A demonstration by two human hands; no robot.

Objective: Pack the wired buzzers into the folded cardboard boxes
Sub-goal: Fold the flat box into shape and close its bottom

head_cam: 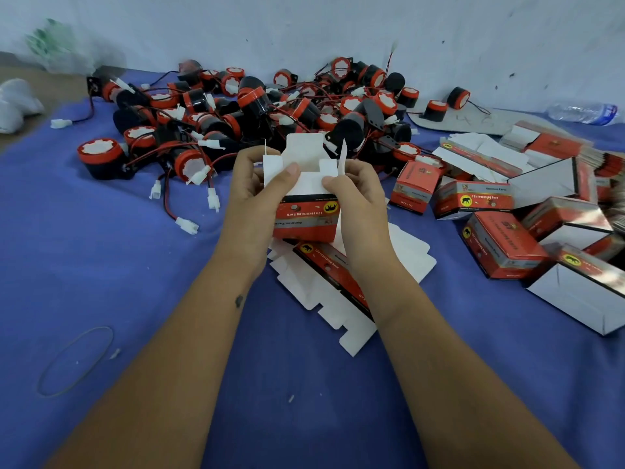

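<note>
While both the left hand (252, 186) and right hand (355, 187) pinch the red box (306, 218), thumbs folding its white flaps, a buzzer (101, 159) likely comes next.

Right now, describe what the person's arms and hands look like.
Both forearms are bare, with no sleeves, gloves, watch or rings in view. The left hand and right hand have short, unpainted nails. A small dark mark sits on the left forearm near the wrist.

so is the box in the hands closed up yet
Not yet: the box is open at the top, white flaps standing up, while the left hand and right hand pinch them.
</note>
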